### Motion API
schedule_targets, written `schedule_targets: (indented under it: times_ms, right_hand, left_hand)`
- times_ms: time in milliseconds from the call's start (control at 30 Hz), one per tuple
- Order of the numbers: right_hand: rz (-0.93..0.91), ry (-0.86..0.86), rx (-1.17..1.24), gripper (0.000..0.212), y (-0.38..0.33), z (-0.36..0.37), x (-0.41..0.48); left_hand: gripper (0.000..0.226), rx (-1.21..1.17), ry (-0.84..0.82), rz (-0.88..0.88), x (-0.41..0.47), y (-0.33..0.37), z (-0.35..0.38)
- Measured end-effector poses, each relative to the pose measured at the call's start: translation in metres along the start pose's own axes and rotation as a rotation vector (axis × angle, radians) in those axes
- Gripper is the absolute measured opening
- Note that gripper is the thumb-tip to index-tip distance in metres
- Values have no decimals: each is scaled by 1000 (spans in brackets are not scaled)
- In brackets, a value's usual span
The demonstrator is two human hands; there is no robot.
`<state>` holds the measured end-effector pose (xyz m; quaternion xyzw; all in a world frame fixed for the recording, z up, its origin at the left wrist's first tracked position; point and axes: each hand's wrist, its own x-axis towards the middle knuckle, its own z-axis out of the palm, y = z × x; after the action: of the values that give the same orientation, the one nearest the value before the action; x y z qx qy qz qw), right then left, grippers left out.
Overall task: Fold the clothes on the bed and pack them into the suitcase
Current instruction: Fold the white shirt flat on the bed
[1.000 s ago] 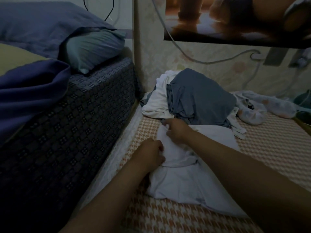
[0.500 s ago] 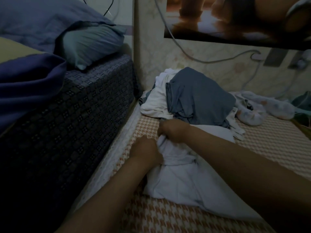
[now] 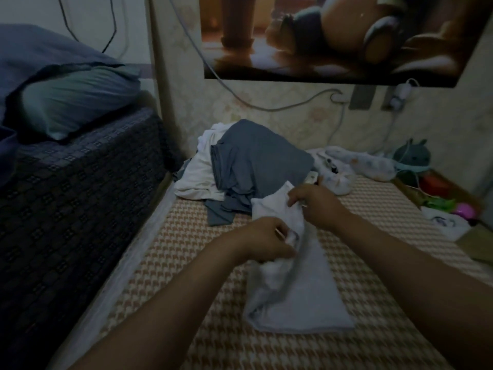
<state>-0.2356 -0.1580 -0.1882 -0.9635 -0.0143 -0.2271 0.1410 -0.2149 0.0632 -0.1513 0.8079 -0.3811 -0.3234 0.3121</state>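
In the head view, a white cloth lies in the middle of the frame on the bed, which has a brown-and-cream checked cover. The lower part of the cloth lies flat. Its top end is bunched up between the two hands.

The left hand is in the middle of the frame, and its fingers are curled tight on a lump of the cloth. The right hand is just above it and to the right, and its fingers pinch the top edge of the same cloth. Both arms come in from the bottom of the frame and hide part of the bed.

Right behind the hands sits a heap of clothes. A grey-blue shirt is on top and touches the white cloth. A white top lies under it on the left. To the right of the heap lie small spotted clothes, and a teal soft toy sits by the wall. At the right edge is a pink thing, too blurry to name.

On the left, a dark patterned block stands higher than the bed, with a pillow on it. A poster hangs on the wall at the top, and a cable droops below it.
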Motion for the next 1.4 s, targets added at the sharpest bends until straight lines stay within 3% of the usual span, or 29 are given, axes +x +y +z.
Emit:
schedule_targets:
  times_ms: [67, 133, 167, 233, 300, 333, 367, 433, 567, 667, 767, 833, 900, 1000, 1067, 1167, 1233, 1333, 1400]
  right_hand:
    - [38, -28, 7, 22, 16, 4, -22]
    - [224, -190, -17, 30, 26, 6, -40]
    - [311, -279, -27, 34, 30, 7, -47]
    - [347, -345, -39, 36, 34, 10, -57]
    - [317, -307, -160, 36, 28, 12, -54]
    - [304, -232, -226, 35, 22, 13, -50]
    - [284, -142, -248, 35, 15, 17, -46]
    - [216, -39, -164, 41, 0, 27, -41]
    - [284, -386, -124, 61, 3, 48, -48]
    - [394, -497, -179, 62, 23, 49, -49]
    - [468, -516, -118, 69, 35, 45, -49]
    - [493, -511, -98, 69, 38, 45, -50]
    - [488, -506, -125, 69, 37, 45, -51]
    - [468, -468, -215, 72, 33, 42, -51]
    - [409, -396, -261, 72, 29, 38, -55]
    - [185, -167, -300, 57, 12, 34, -67]
    - [205, 14, -343, 54, -2, 27, -75]
    - [440, -131, -277, 64, -24, 12, -91]
    - [417, -298, -162, 56, -34, 6, -102]
  left_hand:
    - [36, -217, -287, -89, 2, 10, 21]
    - [36, -261, -367, -28, 7, 7, 37]
    - [29, -243, -288, 60, 11, 3, 41]
    - [22, -96, 47, 247, 24, -14, 38]
    - [23, 246, 402, 450, 36, -41, 30]
    - [26, 466, 484, 542, 41, -54, 30]
    - [41, 655, 460, 555, 43, -67, 33]
    - [84, 791, 263, 351, 42, -80, 50]
    - [108, 754, 189, 234, 43, -79, 73]
    - [99, 778, 196, 228, 45, -76, 64]
    - [67, 716, 409, 412, 57, -70, 47]
    - [59, 787, 534, 492, 75, -65, 33]
    - [63, 862, 455, 377, 94, -66, 23]
    - [71, 755, 236, 138, 111, -79, 27]
    - [73, 685, 220, 119, 113, -85, 30]
    - [72, 776, 270, 108, 105, -82, 34]
    - [73, 815, 312, 176, 95, -78, 35]
    - [77, 801, 292, 251, 74, -73, 43]
    - [78, 799, 243, 275, 61, -69, 51]
